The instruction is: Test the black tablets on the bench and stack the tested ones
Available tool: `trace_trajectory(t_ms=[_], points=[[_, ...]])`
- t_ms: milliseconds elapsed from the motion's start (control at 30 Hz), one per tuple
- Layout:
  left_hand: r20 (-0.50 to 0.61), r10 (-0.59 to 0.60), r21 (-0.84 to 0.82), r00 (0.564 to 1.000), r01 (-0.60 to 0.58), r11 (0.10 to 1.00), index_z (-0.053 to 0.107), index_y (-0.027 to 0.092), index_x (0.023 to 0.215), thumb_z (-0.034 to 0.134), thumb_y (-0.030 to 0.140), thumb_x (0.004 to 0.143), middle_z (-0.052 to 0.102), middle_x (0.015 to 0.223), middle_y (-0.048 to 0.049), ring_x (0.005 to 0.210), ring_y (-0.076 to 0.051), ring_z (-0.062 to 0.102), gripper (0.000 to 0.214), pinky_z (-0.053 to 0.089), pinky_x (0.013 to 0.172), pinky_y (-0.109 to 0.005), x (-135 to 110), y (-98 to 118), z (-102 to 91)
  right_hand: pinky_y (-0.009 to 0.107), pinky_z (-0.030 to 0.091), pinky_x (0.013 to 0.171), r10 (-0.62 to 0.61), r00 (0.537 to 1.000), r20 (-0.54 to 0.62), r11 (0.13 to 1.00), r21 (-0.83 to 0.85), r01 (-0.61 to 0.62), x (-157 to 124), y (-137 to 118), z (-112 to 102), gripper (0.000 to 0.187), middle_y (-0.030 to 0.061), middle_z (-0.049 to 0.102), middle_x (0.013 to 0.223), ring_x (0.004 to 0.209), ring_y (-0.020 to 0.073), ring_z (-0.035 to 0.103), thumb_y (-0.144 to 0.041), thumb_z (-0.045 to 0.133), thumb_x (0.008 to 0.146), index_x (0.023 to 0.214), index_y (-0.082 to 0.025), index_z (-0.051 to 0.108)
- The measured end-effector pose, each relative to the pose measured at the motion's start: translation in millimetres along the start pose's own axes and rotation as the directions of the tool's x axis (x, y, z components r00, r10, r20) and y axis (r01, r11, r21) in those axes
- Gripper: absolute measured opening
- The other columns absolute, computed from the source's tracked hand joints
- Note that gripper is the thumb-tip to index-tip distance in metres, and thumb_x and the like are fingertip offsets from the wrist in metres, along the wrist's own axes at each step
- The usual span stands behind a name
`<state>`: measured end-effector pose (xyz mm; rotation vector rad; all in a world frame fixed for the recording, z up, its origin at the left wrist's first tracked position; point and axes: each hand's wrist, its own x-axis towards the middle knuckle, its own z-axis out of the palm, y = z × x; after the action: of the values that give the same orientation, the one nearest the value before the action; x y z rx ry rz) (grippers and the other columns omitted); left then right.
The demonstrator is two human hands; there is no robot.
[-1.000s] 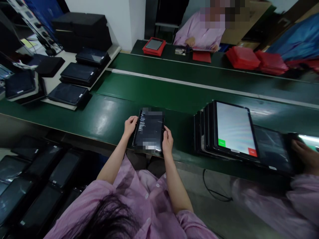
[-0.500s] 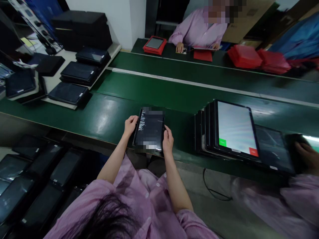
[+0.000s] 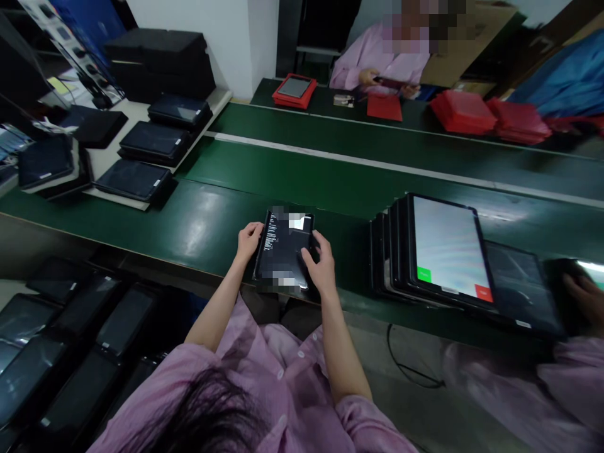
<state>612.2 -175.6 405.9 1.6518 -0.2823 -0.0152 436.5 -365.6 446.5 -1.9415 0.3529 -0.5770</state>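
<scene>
Pinched one dark-screened tablet (image 3: 289,255) on the green bench (image 3: 201,217) by its left edge with the left hand (image 3: 249,240), and with the right hand (image 3: 321,263) spread thumb wide from fingers at its right edge! Had one lit screen (image 3: 450,242) off right, with two coloured squares (image 3: 423,275).

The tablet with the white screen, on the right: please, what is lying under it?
Under the tablet is a stack of dark, flat devices, probably tablets; their edges show on its left side. Their faces are covered, so I cannot see them.
</scene>
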Motion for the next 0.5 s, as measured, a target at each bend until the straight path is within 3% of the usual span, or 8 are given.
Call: trace_trajectory(t_ms=[100,233,500], points=[[0.001,0.003,0.007,1.000,-0.003,1.000,0.081,0.018,0.081,0.067,0.045,0.095,0.080,0.103,-0.0093,0.098,-0.023,0.072,0.033,0.057,0.086,-0.032,0.4,-0.8,0.0,0.052,0.043,0.124,-0.174,0.984,-0.025,0.972,-0.167,0.168,10.6,-12.2,-3.6,0.042,0.0107,0.066,0.147,0.145,0.0283,0.055,-0.043,0.058,0.106,0.144,-0.028,0.063],[0.010,0.009,0.020,1.000,-0.009,1.000,0.081,0.019,0.081,0.065,0.044,0.095,0.080,0.104,-0.0092,0.100,-0.023,0.073,0.033,0.056,0.090,-0.033,1.3,-3.3,-1.0,0.053,0.044,0.121,-0.308,0.951,-0.005,0.913,-0.282,0.294,26.3,-14.4,0.2,0.038,0.0103,0.074,0.135,0.141,0.0289,0.059,-0.040,0.055,0.108,0.142,-0.025,0.065],[0.002,0.015,-0.006,1.000,-0.015,1.000,0.080,0.019,0.080,0.066,0.044,0.095,0.079,0.101,-0.0089,0.097,-0.023,0.073,0.032,0.055,0.090,-0.033,2.3,-7.9,0.1,0.061,0.032,0.129,-0.310,0.946,0.090,0.876,-0.360,0.322,45.6,-8.3,6.4,0.050,0.0118,0.074,0.136,0.144,0.0294,0.056,-0.043,0.047,0.111,0.156,-0.022,0.049]])
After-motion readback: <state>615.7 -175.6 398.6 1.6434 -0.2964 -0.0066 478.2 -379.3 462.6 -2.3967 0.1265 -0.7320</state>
